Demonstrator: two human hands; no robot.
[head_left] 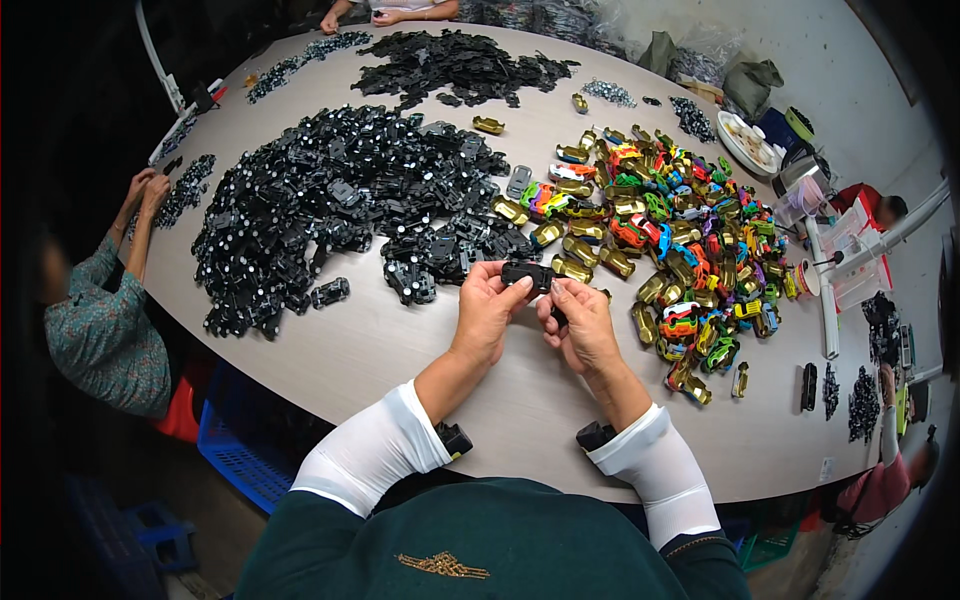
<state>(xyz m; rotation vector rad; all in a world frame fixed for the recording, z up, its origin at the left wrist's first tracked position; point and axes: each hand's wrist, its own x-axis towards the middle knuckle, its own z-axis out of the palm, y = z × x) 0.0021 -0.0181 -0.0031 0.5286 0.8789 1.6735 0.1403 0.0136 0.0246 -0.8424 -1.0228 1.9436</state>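
The left hand is closed around a black toy car chassis, fingers curled over its top, holding it just above the table. The right hand is also curled, fingertips pinched at the chassis's right end; any small part it may hold cannot be made out. Beyond the hands lies a large heap of black chassis parts. To the right lies a pile of coloured car bodies.
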